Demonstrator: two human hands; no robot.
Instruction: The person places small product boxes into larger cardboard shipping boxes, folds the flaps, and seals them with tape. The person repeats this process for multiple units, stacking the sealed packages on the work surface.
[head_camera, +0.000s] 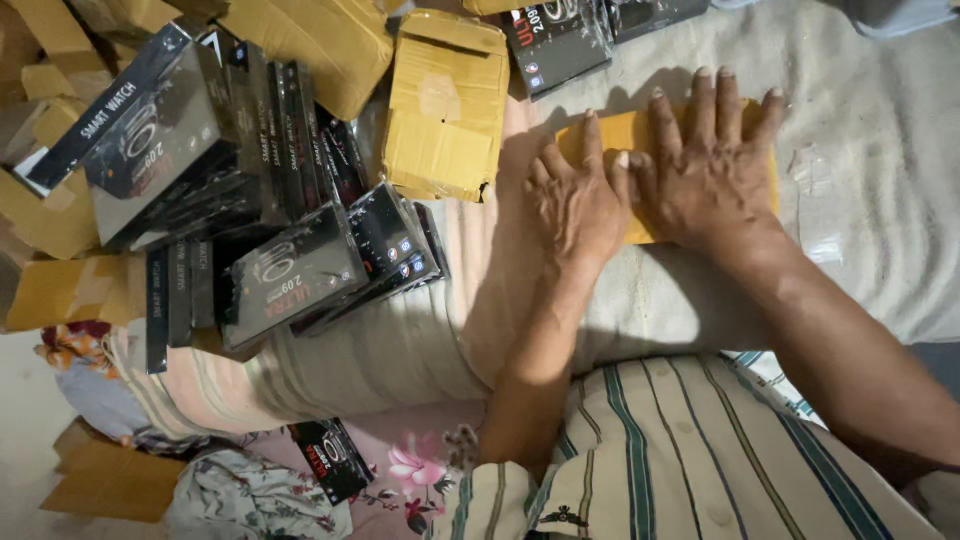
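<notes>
My left hand (575, 200) and my right hand (712, 165) both lie flat, fingers spread, pressing down on a yellow-orange padded envelope (612, 135) that rests on a grey cloth (880, 150) over a bed. The thumbs nearly touch in the middle. Most of the envelope is hidden under my hands; only its top-left part and right edge show. Neither hand grips anything.
A heap of black shrink-wrapped product boxes (290, 270) lies to the left, with flattened brown cardboard cartons (445, 105) behind them. More black boxes (555, 40) sit at the top. Bits of clear tape (815, 210) lie on the cloth at right. One black box (330, 458) lies on floral fabric below.
</notes>
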